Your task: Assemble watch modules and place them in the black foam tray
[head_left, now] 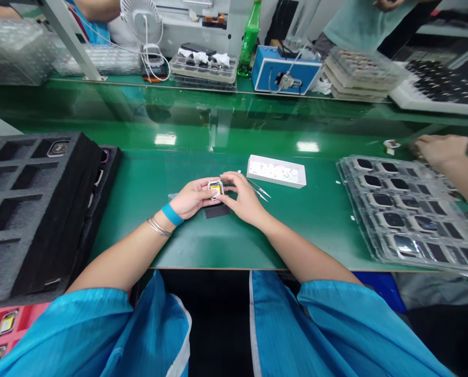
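Observation:
In the middle of the green bench I have an open smartwatch case (215, 189), its yellow battery showing inside a pale frame. My left hand (192, 198) is closed around its left side, with the thumb over the battery. My right hand (244, 199) has its fingers against the right edge of the case, and the fingertips are partly hidden. Beneath the hands lies a small black pad (217, 211). Just right of my right hand, a pair of tweezers (260, 190) rests beside a white box (276, 172) with tiny parts inside.
Stacked black foam trays (67, 209) stand at the left, above a red tray (20, 319). Clear trays of watch parts (404, 209) are at the right, near another person's hand (444, 149). A shelf behind holds a fan (143, 23), a green bottle (249, 42) and a blue box (285, 70).

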A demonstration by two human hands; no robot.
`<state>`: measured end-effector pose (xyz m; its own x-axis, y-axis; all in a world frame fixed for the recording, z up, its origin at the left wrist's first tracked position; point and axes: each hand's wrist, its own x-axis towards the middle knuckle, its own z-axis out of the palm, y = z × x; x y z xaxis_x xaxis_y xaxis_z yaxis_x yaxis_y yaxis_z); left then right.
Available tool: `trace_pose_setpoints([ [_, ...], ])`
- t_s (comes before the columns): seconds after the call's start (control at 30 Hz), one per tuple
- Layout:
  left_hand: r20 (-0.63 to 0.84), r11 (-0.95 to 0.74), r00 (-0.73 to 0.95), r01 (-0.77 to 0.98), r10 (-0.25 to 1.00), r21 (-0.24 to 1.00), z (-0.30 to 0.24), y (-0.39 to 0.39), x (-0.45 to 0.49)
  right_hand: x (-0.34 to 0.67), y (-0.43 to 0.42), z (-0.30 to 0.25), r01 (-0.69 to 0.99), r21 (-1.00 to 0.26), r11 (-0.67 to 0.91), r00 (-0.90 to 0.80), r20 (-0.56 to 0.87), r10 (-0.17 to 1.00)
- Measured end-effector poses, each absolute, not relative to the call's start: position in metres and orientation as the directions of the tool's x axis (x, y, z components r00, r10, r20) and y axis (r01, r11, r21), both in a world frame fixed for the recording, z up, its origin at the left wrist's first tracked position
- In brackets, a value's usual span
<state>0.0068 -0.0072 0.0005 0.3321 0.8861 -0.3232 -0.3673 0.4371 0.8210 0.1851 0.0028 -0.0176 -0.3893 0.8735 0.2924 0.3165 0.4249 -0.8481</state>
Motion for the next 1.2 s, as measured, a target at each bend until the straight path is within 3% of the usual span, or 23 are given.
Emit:
trace_pose_setpoints([
  [0.1,-0.315,0.425,0.332,-0.347,0.889,0.836,-0.001,-0.008,0.007,0.184,0.005,-0.024,0.124,-0.968,0.218,-0.512,0.126,0.85],
  [0.23,-0.278,0.394,0.336,-0.354,0.9,0.848,0.0,-0.01,0.008,0.181,0.0,-0.025,0.0,-0.988,0.151,-0.505,0.13,0.853],
  [0.57,-0.279,0.377,0.306,-0.332,0.91,0.865,-0.007,-0.004,0.011,0.175,0.006,-0.037,0.015,-0.992,0.128,-0.433,0.109,0.895],
  [0.7,-0.253,0.299,0.162,-0.429,0.954,0.852,0.011,0.005,-0.004,0.18,0.016,-0.039,0.034,-0.983,0.178,-0.336,0.157,0.929],
  [0.8,-0.09,0.041,-0.086,-0.462,0.992,0.886,0.038,0.004,-0.04,0.186,0.021,-0.035,0.038,-0.982,0.184,-0.26,0.168,0.951],
  [0.87,0.057,-0.146,-0.314,-0.268,0.948,0.952,0.054,-0.006,-0.07,0.187,0.021,-0.033,0.033,-0.984,0.174,-0.223,0.162,0.961],
  [0.93,0.251,-0.209,-0.539,0.14,0.804,0.968,0.066,-0.02,-0.101,0.187,0.02,-0.031,0.016,-0.985,0.172,-0.203,0.165,0.965],
  [1.03,0.499,0.035,-0.651,0.627,0.572,0.778,0.079,-0.041,-0.138,0.184,0.017,-0.031,0.016,-0.982,0.189,-0.216,0.181,0.959],
  [1.1,0.524,0.244,-0.681,0.7,0.512,0.672,0.085,-0.048,-0.152,0.183,0.016,-0.032,0.04,-0.976,0.213,-0.249,0.197,0.948],
  [1.2,0.409,0.471,-0.776,0.621,0.48,0.626,0.092,-0.053,-0.162,0.184,0.016,-0.032,0.089,-0.962,0.259,-0.288,0.224,0.931],
])
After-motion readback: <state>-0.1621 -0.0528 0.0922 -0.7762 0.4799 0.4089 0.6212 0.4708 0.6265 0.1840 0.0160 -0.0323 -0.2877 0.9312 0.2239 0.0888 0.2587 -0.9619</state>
